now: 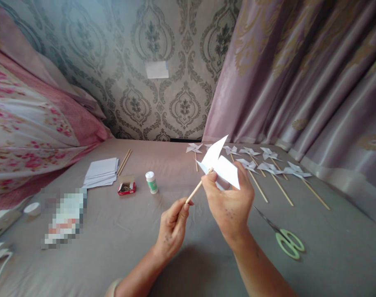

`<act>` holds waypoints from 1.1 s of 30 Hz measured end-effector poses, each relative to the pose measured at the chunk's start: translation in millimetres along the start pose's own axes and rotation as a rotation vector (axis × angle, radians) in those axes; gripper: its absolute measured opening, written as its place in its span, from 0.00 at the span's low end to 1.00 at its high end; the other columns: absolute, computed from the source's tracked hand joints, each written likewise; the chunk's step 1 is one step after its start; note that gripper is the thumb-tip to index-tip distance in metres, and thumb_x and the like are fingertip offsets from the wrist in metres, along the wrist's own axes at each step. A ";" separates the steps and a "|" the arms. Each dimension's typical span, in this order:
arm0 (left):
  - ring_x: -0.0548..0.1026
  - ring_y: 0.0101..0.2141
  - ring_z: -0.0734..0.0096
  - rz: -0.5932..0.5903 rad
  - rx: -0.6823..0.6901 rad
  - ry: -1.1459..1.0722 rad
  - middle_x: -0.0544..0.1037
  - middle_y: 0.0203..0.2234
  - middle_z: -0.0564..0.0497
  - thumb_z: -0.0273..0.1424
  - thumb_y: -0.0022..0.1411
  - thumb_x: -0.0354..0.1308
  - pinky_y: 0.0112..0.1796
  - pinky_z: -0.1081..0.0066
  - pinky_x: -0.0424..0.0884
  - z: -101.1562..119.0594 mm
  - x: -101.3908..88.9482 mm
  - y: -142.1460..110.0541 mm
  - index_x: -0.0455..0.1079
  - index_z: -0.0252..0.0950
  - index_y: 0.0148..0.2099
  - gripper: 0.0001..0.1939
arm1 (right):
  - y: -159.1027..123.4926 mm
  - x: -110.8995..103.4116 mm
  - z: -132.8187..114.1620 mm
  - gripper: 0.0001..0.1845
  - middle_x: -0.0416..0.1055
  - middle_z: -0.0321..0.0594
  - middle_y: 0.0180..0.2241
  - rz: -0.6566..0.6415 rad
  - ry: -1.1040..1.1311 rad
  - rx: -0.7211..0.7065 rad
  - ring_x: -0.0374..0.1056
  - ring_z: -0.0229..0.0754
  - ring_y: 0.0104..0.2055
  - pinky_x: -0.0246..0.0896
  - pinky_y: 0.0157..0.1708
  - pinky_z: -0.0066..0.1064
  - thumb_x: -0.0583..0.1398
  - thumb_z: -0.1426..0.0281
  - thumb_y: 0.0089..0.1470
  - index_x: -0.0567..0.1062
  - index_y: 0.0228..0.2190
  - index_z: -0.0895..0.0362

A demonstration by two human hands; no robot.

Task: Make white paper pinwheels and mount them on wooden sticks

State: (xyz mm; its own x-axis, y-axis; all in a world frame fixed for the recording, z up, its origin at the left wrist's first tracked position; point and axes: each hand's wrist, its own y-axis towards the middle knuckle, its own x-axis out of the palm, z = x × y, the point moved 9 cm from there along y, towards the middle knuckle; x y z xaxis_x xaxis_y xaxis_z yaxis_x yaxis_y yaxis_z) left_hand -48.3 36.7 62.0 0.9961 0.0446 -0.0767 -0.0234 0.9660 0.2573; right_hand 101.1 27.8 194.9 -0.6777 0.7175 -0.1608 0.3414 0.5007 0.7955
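Observation:
A white paper pinwheel (226, 168) on a thin wooden stick (195, 191) is held up in front of me, tilted to the upper right. My left hand (173, 225) pinches the lower end of the stick between thumb and fingers. Up at the paper, my right hand (229, 202) is closed around the pinwheel's centre, its thumb against the top of the stick. The fingers behind the paper are partly hidden. Several finished-looking paper pinwheels (270, 168) on sticks lie beyond my right hand.
Green-handled scissors (287, 239) lie at the right. Left of my hands stand a glue stick (151, 182) and a small red box (126, 188) of metal bits. Farther left are stacked paper sheets (101, 171), loose sticks (124, 162), a white cap (32, 208) and a power strip (2, 225).

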 end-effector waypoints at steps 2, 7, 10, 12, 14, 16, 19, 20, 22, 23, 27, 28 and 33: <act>0.55 0.21 0.78 0.003 -0.022 -0.038 0.57 0.19 0.56 0.45 0.63 0.50 0.23 0.75 0.52 -3.3 4.2 -2.8 0.69 0.34 0.37 0.19 | -5.7 5.8 8.7 0.05 0.67 0.35 0.27 -0.005 0.072 0.076 0.67 0.39 0.29 0.65 0.32 0.32 0.56 0.76 0.46 0.68 0.27 0.55; 0.55 0.22 0.78 -0.009 -0.079 -0.183 0.55 0.19 0.58 0.47 0.63 0.49 0.23 0.76 0.54 -11.1 21.5 -11.3 0.66 0.35 0.40 0.19 | -17.0 21.7 28.3 0.06 0.71 0.38 0.29 -0.014 0.139 0.240 0.69 0.41 0.31 0.66 0.33 0.33 0.56 0.73 0.48 0.71 0.31 0.57; 0.54 0.21 0.78 -0.016 -0.116 -0.231 0.55 0.19 0.60 0.47 0.63 0.49 0.22 0.77 0.53 -14.1 24.4 -10.7 0.62 0.36 0.42 0.18 | -13.7 26.9 28.3 0.07 0.72 0.41 0.30 -0.070 0.071 0.232 0.69 0.42 0.32 0.65 0.35 0.35 0.56 0.72 0.50 0.73 0.32 0.57; 0.54 0.21 0.78 -0.022 -0.141 -0.231 0.56 0.19 0.60 0.47 0.63 0.49 0.22 0.77 0.52 -16.0 22.6 -8.1 0.61 0.37 0.42 0.18 | -8.4 30.0 24.6 0.06 0.72 0.41 0.30 -0.166 0.024 0.197 0.68 0.43 0.32 0.64 0.35 0.36 0.56 0.70 0.51 0.73 0.31 0.57; 0.54 0.21 0.78 -0.022 -0.160 -0.227 0.57 0.19 0.59 0.47 0.63 0.49 0.22 0.77 0.52 -18.4 18.7 -4.7 0.62 0.36 0.40 0.18 | -3.2 32.2 21.6 0.08 0.72 0.42 0.31 -0.297 0.018 0.169 0.67 0.43 0.32 0.63 0.36 0.37 0.58 0.66 0.52 0.73 0.30 0.57; 0.55 0.21 0.79 -0.014 -0.184 -0.237 0.58 0.20 0.59 0.47 0.63 0.50 0.22 0.77 0.51 -22.5 14.3 -1.4 0.63 0.36 0.40 0.17 | 1.5 30.8 20.9 0.12 0.73 0.42 0.32 -0.419 0.058 0.160 0.67 0.42 0.33 0.63 0.36 0.37 0.60 0.61 0.51 0.74 0.32 0.57; 0.54 0.21 0.80 -0.011 -0.232 -0.280 0.58 0.21 0.58 0.47 0.62 0.52 0.22 0.77 0.50 -31.2 11.0 2.3 0.65 0.36 0.39 0.18 | 11.7 20.5 25.7 0.15 0.73 0.43 0.35 -0.477 0.123 0.151 0.68 0.42 0.34 0.63 0.37 0.37 0.59 0.58 0.53 0.74 0.35 0.57; 0.54 0.21 0.81 -0.014 -0.248 -0.295 0.58 0.21 0.58 0.47 0.62 0.52 0.22 0.77 0.49 -33.9 10.9 3.1 0.66 0.35 0.39 0.18 | 16.2 15.4 28.6 0.15 0.73 0.43 0.36 -0.454 0.122 0.139 0.68 0.42 0.34 0.64 0.37 0.36 0.58 0.58 0.54 0.74 0.35 0.57; 0.53 0.21 0.82 -0.012 -0.270 -0.318 0.57 0.21 0.58 0.47 0.61 0.53 0.22 0.77 0.48 -37.8 10.7 4.4 0.68 0.34 0.39 0.19 | 25.0 4.9 34.5 0.13 0.73 0.43 0.36 -0.362 0.073 0.096 0.68 0.41 0.34 0.64 0.37 0.36 0.57 0.61 0.55 0.75 0.36 0.57; 0.52 0.20 0.82 -0.008 -0.278 -0.323 0.57 0.21 0.58 0.48 0.61 0.53 0.21 0.77 0.47 -39.0 10.4 4.8 0.68 0.34 0.39 0.20 | 28.4 0.4 36.4 0.11 0.73 0.43 0.36 -0.309 0.043 0.068 0.68 0.41 0.33 0.64 0.36 0.36 0.57 0.63 0.55 0.75 0.36 0.57; 0.52 0.20 0.82 0.013 -0.300 -0.332 0.58 0.20 0.58 0.49 0.59 0.55 0.21 0.77 0.46 -39.3 9.5 5.3 0.70 0.33 0.39 0.22 | 31.3 -3.3 32.7 0.10 0.72 0.45 0.37 -0.206 -0.022 -0.057 0.68 0.41 0.34 0.65 0.36 0.36 0.54 0.70 0.55 0.75 0.37 0.57; 0.52 0.20 0.82 0.020 -0.301 -0.332 0.58 0.20 0.58 0.49 0.58 0.55 0.21 0.77 0.46 -38.6 9.1 5.4 0.70 0.33 0.38 0.22 | 29.6 -0.1 29.9 0.11 0.72 0.45 0.37 -0.226 -0.043 -0.081 0.68 0.42 0.36 0.65 0.37 0.36 0.54 0.71 0.55 0.75 0.37 0.57; 0.53 0.20 0.81 0.057 -0.288 -0.323 0.58 0.20 0.58 0.48 0.58 0.56 0.21 0.77 0.48 -36.3 5.3 6.5 0.70 0.33 0.39 0.22 | 9.2 23.0 18.3 0.16 0.72 0.49 0.41 -0.465 -0.307 -0.093 0.69 0.47 0.43 0.63 0.43 0.38 0.53 0.75 0.53 0.74 0.43 0.60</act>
State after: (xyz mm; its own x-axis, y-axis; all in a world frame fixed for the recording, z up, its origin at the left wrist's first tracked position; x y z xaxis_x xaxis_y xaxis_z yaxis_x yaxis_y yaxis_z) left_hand -46.3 52.5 28.3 0.9670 0.0624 0.2469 -0.0567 0.9979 -0.0302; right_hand 100.6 57.8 187.8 -0.5183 0.5459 -0.6583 -0.0163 0.7634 0.6458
